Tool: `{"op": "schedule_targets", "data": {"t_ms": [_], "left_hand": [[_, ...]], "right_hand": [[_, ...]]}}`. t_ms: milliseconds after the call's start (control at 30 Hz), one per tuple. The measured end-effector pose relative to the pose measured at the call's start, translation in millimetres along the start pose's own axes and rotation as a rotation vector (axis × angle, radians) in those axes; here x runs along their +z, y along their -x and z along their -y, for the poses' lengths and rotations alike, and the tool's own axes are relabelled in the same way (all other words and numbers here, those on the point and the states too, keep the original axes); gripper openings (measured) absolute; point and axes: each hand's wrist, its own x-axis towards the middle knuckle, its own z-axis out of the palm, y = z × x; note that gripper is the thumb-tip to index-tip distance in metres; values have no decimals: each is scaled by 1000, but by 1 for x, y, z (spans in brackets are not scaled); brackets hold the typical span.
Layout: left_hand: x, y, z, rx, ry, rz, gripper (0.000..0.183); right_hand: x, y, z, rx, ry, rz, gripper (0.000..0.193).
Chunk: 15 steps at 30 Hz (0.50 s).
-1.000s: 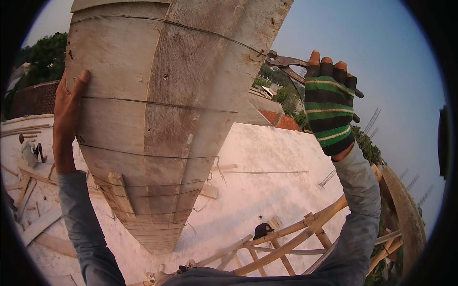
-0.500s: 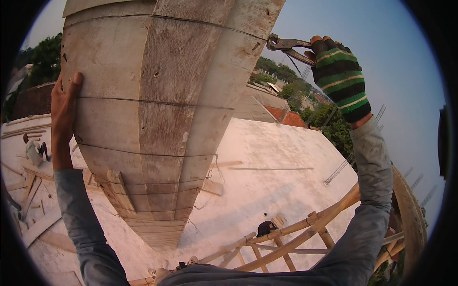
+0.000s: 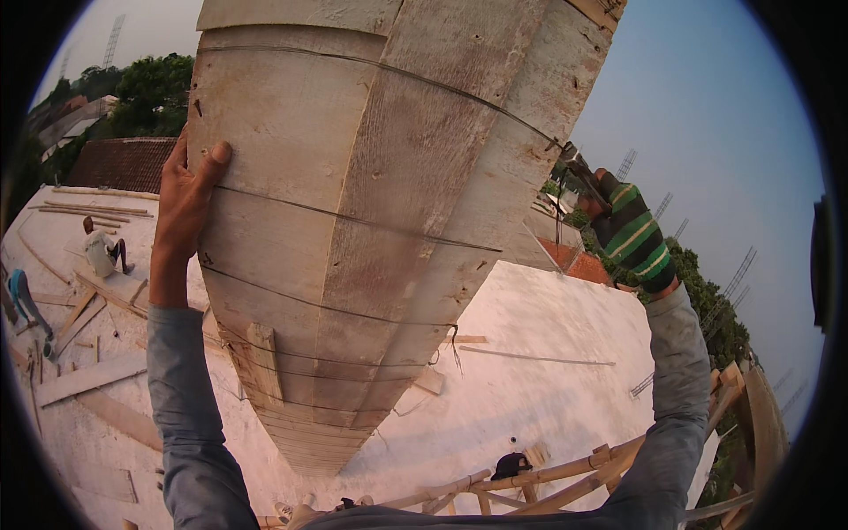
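Note:
A tall column form of wooden boards (image 3: 424, 141) stands in front of me, bound with several rounds of tie wire (image 3: 426, 78). My bare left hand (image 3: 184, 201) grips its left edge, thumb on the board face and fingers wrapped behind. At the right edge, my right hand (image 3: 629, 228), in a green and black striped glove, is closed round a pair of pincers (image 3: 579, 170). Their jaws are at the end of the upper wire, by the board's edge; the exact bite is too small to tell. Much of the handles is hidden by the glove.
Below lies a pale concrete slab (image 3: 556, 309) with loose planks (image 3: 93, 375) at the left, where a person (image 3: 102, 247) sits and another (image 3: 28, 305) bends. Bamboo poles (image 3: 565, 466) run close by at the lower right, beside a dark cap (image 3: 511, 465).
My view has turned, so the column form sits further right. The pincers have swung from nearly level to slanting down, and my right hand is lower. My left hand keeps its grip.

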Motion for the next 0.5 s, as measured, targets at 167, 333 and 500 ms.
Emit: {"op": "schedule_targets", "data": {"t_ms": [167,333,500], "left_hand": [[3,0,3,-74,11,-47,95],[4,1,4,-29,12,-49,95],[3,2,2,-67,-84,-109,99]], "right_hand": [[38,22,-18,6,-308,-60,30],[72,29,5,252,-635,24,25],[72,32,19,353,-724,56,29]]}}
